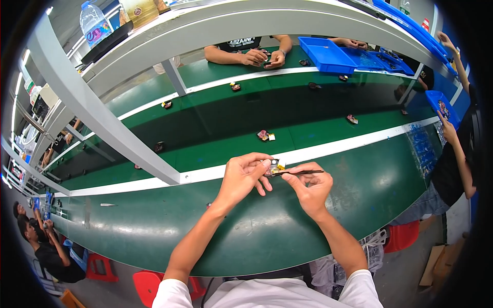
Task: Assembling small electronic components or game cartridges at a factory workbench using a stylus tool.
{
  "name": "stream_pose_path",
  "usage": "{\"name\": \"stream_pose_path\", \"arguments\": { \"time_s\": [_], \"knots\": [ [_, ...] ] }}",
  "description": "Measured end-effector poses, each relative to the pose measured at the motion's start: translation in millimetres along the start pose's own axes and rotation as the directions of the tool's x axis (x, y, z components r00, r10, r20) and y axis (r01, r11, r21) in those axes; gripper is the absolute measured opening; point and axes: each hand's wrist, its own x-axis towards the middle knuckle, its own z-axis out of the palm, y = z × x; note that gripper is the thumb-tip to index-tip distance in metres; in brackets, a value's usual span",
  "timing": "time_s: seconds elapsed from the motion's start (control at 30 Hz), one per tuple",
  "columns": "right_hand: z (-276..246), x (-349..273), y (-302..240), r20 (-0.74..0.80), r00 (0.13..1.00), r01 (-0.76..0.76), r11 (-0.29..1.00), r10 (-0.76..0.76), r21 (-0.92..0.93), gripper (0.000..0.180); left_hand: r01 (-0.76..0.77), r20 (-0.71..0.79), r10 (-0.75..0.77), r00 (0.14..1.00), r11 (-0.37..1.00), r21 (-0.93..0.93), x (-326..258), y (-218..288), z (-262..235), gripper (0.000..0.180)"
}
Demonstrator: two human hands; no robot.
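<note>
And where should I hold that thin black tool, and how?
Probably pinch the black tool along its right half, from the right, as the right hand does: it is long, thin and lies sideways, and its left end sits by the small part in the left hand.

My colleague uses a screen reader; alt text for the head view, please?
The left hand holds a small electronic-looking piece above a green bench; the right hand holds a thin dark tool at it. Beyond, small pieces dot a green surface, and a co-worker's hands show farther back.
</note>
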Motion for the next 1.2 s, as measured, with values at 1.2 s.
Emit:
{"name": "stream_pose_path", "arguments": {
  "time_s": [1.2],
  "knots": [
    [-1.2,5.2,-6.7,0.182,0.932,0.355,0.890,-0.313,-0.288,0.017,-0.035,-0.035,0.040,0.999,0.987,0.156,-0.7,-5.0,0.8,0.026]
  ]
}}
